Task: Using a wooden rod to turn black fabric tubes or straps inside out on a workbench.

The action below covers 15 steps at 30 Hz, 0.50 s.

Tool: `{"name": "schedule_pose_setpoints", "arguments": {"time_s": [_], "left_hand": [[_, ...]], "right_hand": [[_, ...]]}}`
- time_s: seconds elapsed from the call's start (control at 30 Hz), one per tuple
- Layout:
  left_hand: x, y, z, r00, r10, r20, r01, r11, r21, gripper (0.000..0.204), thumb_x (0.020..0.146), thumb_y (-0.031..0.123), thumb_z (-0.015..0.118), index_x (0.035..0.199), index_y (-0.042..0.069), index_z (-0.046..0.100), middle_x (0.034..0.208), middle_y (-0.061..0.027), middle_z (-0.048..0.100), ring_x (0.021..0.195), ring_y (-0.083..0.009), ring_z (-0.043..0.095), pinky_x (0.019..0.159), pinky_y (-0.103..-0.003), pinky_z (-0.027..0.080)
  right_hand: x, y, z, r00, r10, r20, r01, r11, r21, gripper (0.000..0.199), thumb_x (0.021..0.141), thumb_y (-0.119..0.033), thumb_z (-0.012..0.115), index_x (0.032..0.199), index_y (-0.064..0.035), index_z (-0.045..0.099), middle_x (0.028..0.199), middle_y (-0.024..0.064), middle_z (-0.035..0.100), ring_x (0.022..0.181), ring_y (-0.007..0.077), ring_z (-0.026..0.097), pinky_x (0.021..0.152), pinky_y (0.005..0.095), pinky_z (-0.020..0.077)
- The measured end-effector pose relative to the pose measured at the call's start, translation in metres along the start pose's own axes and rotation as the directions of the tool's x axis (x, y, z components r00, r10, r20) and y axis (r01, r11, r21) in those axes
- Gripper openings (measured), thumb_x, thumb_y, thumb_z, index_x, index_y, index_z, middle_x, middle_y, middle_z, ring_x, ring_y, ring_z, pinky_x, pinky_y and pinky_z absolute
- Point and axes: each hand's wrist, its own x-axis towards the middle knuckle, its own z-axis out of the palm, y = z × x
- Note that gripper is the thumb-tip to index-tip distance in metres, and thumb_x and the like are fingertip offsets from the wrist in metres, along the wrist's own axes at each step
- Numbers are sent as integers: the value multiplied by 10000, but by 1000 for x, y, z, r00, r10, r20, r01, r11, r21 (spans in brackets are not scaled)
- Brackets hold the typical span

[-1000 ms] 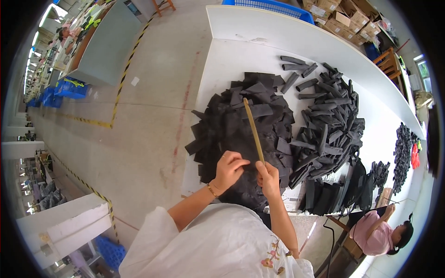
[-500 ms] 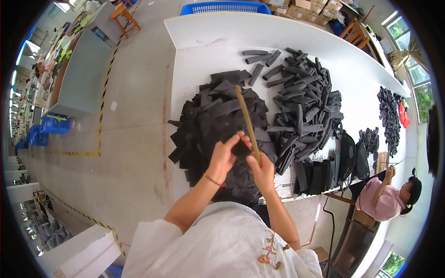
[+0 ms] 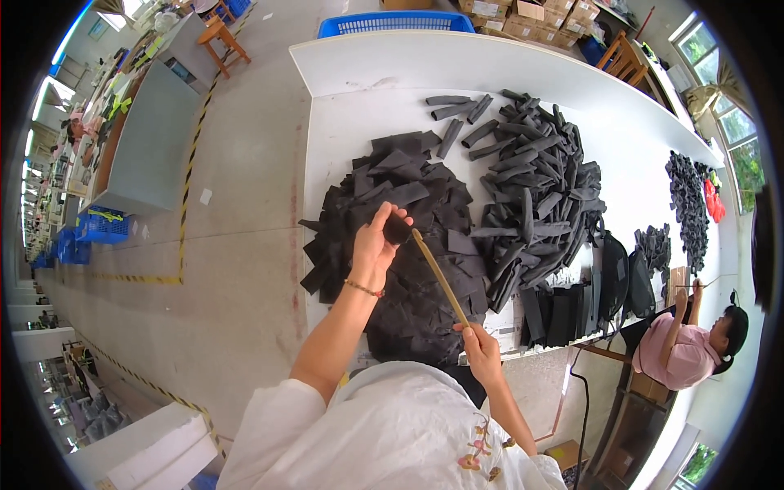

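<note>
My left hand [image 3: 375, 245] is closed around a small dark fabric piece [image 3: 398, 229], held above a heap of flat black fabric pieces [image 3: 416, 286]. In my right hand [image 3: 480, 347], near the table's front edge, is the lower end of a thin yellowish stick [image 3: 442, 279]. The stick slants up and left, and its far tip is at the dark piece; whether it goes inside cannot be made out. To the right of the heap lies a pile of rolled black fabric tubes [image 3: 539, 175], with a few loose tubes [image 3: 451, 111] near the back.
The white table [image 3: 629, 155] has a raised back panel [image 3: 384, 61]. A blue basket [image 3: 396, 22] stands behind it. Black bags [image 3: 612, 273] and upright dark pieces [image 3: 559, 312] are at the right front. Another person in pink [image 3: 674, 347] works farther right, holding a thin stick.
My left hand has moved up and left with the dark piece. My right hand has gone down toward the front edge, drawing the stick lower, with its tip now at the piece.
</note>
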Motion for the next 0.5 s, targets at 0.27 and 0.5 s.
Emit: {"name": "schedule_pose_setpoints", "arguments": {"time_s": [0.27,0.5], "left_hand": [[-2,2,2,1000,8,20,-9,1000,25,200,888,190,672,939,1,630,887,-112,666,783,-259,670,726,-324,553],[-34,-20,14,972,-86,218,31,969,246,294,886,155,663,1095,-47,619,940,-155,670,814,-266,675,757,-363,558]], "right_hand": [[2,3,-3,1000,-20,11,20,998,-64,299,1006,-276,478,1075,-35,641,611,-69,372,543,36,321,483,229,260],[22,-7,7,1000,13,20,-13,1000,-10,295,1009,-257,469,1020,-16,640,605,-62,372,547,37,336,490,223,275]]}}
